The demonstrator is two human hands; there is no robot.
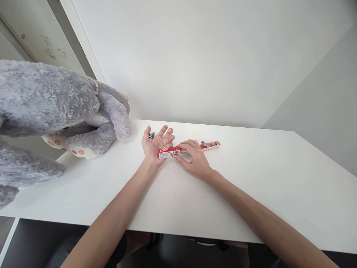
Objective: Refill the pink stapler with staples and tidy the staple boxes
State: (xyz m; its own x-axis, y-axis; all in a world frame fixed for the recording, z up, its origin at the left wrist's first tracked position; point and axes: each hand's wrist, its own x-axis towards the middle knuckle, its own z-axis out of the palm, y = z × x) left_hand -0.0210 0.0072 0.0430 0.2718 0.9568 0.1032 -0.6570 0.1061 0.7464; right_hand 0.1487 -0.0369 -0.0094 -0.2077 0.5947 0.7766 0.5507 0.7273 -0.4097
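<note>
A small red-and-white box (169, 153) lies across the heel of my left hand (158, 145). That hand is palm up, with its fingers apart and slightly curled. My right hand (193, 156) pinches the right end of the box between thumb and fingers. Behind the right hand, a long pink stapler-like object (214, 145) rests on the table, with metal parts showing in its open end; the hand hides its middle. A small dark and silvery item (151, 136) shows just beyond my left thumb, partly covered, and its kind is unclear.
A big grey plush toy (50, 100) takes up the left side of the white table (251, 178). At the back rises a white wall (189, 63). The table's front edge runs below my forearms, with my legs and a dark seat beneath.
</note>
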